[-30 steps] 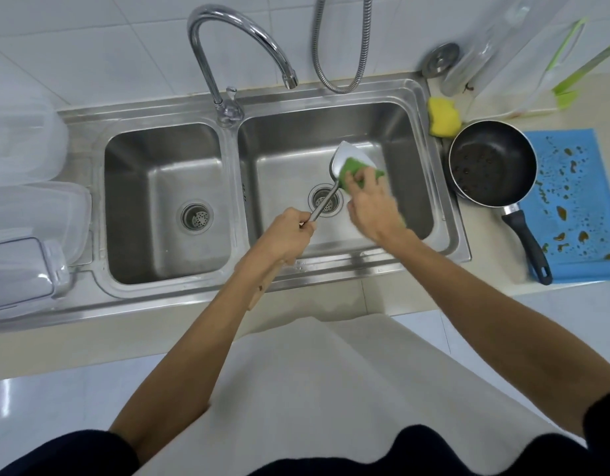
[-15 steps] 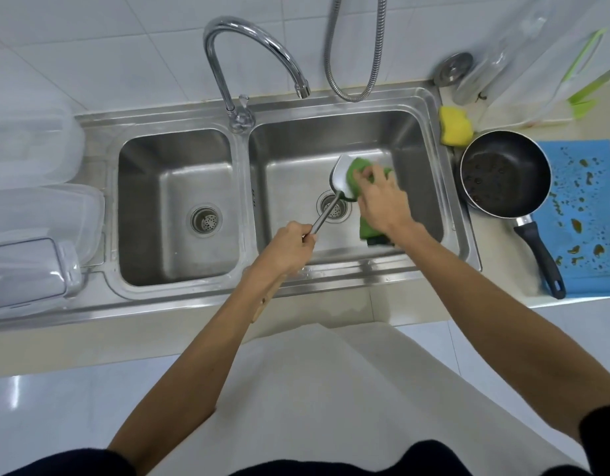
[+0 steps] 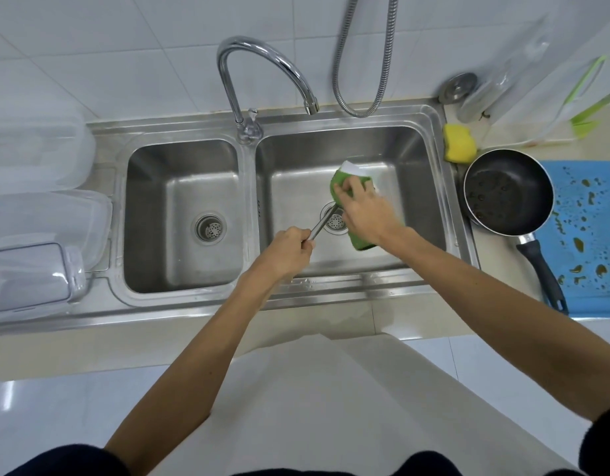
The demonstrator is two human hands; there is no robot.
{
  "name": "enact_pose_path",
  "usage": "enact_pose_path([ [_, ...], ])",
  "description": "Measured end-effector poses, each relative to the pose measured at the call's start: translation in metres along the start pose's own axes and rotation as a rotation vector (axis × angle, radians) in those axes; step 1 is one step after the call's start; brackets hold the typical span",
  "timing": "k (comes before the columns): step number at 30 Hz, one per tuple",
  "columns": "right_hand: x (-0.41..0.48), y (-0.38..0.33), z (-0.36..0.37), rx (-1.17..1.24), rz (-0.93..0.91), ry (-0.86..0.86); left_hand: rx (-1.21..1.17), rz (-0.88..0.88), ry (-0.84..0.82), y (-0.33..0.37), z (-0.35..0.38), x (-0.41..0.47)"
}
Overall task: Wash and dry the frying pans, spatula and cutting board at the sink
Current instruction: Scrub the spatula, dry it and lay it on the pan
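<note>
Spatula [image 3: 325, 219] gripped by left hand [image 3: 288, 250], cloth-wrapped [image 3: 341, 182]

The person wears a dark, near-black top; its left sleeve [image 3: 66, 458] shows as a soft, fuzzy-edged cuff in the bottom left corner, and its right sleeve [image 3: 602, 438] at the lower right edge. Both forearms are bare from the sleeves to the left hand [image 3: 289, 250] and right hand [image 3: 365, 214]. A pale, off-white apron-like cloth [image 3: 331, 407] covers the body between the arms, with a dark strip of the top below it.
</note>
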State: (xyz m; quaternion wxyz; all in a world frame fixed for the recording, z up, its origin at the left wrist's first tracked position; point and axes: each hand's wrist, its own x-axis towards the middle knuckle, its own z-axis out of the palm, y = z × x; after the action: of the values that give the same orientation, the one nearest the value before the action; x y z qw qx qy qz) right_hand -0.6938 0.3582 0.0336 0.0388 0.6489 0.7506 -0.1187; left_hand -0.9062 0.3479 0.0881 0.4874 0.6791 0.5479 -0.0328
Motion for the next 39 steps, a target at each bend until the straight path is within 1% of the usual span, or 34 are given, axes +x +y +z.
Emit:
enact_pose_path([
  [1, 0.004, 0.004, -0.004, 0.01, -0.004, -0.007, 0.006, 0.004, -0.003, -0.002, 0.0, -0.001],
  [4, 0.019, 0.017, -0.019, 0.032, 0.13, 0.043, 0.016, 0.01, 0.003, -0.004, 0.002, -0.002],
  [5, 0.019, 0.015, -0.021, 0.02, 0.117, 0.046, 0.007, 0.005, 0.007, -0.004, 0.003, -0.001],
  [7, 0.01, 0.005, -0.012, -0.048, -0.015, -0.015, 0.009, -0.004, 0.009, -0.002, 0.001, 0.001],
  [9, 0.005, 0.006, -0.003, -0.059, -0.091, -0.07, 0.023, -0.016, 0.0, -0.004, -0.001, 0.004],
  [10, 0.008, 0.01, -0.004, -0.046, -0.082, -0.068, 0.026, -0.02, -0.002, -0.006, -0.001, 0.004],
  [13, 0.023, 0.023, -0.018, -0.013, 0.054, 0.016, 0.005, -0.015, 0.016, -0.007, -0.001, 0.005],
  [15, 0.024, 0.017, -0.017, -0.003, 0.023, 0.028, -0.029, -0.017, 0.035, -0.007, 0.001, 0.007],
  [17, 0.017, 0.005, -0.007, 0.019, -0.029, 0.0, -0.052, -0.015, 0.056, -0.006, 0.001, 0.009],
  [21, 0.0, 0.001, 0.006, 0.098, 0.008, -0.021, -0.044, -0.011, 0.053, -0.006, 0.004, 0.007],
  [27, -0.033, 0.022, 0.016, 0.032, 0.033, 0.012, -0.065, 0.004, 0.025, -0.006, 0.01, 0.01],
  [29, -0.034, 0.02, 0.014, 0.083, 0.088, 0.03, -0.053, 0.029, 0.033, -0.001, 0.007, 0.013],
  [33, -0.026, 0.003, 0.007, 0.327, 0.202, 0.148, -0.039, 0.079, 0.055, 0.01, 0.002, 0.018],
  [35, -0.028, -0.015, 0.002, 0.424, 0.158, 0.204, -0.038, 0.083, 0.066, 0.01, -0.001, 0.02],
  [37, -0.038, -0.039, -0.001, 0.468, 0.032, 0.225, -0.042, 0.083, 0.084, 0.008, -0.005, 0.021],
  [39, -0.049, -0.055, -0.001, 0.462, -0.082, 0.203, -0.033, 0.092, 0.096, 0.005, -0.009, 0.022],
])
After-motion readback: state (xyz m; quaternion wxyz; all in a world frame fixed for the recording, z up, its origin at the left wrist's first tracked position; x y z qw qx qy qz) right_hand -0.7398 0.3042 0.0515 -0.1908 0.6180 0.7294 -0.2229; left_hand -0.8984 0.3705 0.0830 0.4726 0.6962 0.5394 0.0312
